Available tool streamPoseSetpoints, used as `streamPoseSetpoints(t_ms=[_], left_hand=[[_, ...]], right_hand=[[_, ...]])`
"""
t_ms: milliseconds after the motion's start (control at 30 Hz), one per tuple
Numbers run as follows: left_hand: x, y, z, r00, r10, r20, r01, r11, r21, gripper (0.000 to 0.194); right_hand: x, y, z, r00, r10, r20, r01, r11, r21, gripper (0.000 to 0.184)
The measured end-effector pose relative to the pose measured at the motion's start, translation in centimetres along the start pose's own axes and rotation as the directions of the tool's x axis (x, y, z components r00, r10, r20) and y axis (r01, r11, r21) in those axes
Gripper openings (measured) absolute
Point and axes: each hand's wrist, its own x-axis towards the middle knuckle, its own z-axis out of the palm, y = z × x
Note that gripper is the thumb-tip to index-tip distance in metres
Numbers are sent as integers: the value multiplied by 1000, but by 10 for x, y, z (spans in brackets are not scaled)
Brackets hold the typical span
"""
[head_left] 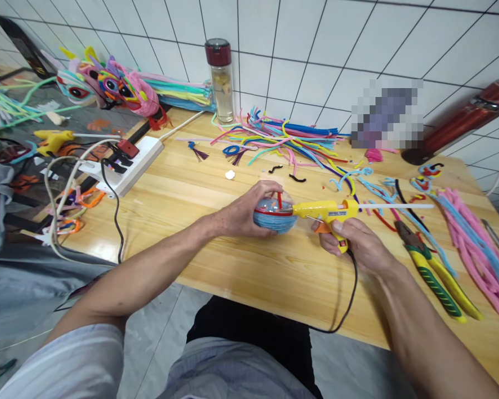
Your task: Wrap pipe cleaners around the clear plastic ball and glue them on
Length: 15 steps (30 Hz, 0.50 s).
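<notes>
My left hand (245, 209) is wrapped round a clear plastic ball (275, 216), whose lower half is wound with blue pipe cleaner and ringed by a red band. My right hand (357, 244) grips a yellow hot glue gun (326, 210) by its handle. The gun's nozzle touches the ball's right side. A white glue stick (399, 206) juts out of the gun's back to the right. The gun's black cord (349, 299) hangs over the front edge of the wooden table (233, 266).
Yellow-handled pliers (436, 274) lie to the right, beside pink and blue pipe cleaners (478, 255). A heap of coloured pipe cleaners (286, 138) and a glass bottle (222, 80) stand at the back. A white power strip (128, 163), a second glue gun (52, 141) and pipe-cleaner lion heads (108, 86) are at the left.
</notes>
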Motion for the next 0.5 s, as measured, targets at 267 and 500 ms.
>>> streamPoseSetpoints(t_ms=[267, 500], left_hand=[[0, -1, 1, 1000, 14, -7, -14, 1000, 5, 94], [-1, -1, 1, 1000, 16, -15, -17, 1000, -20, 93]], right_hand=[[0, 1, 1, 1000, -1, 7, 1, 1000, 25, 46], [-1, 2, -2, 1000, -3, 8, 3, 999, 32, 46]])
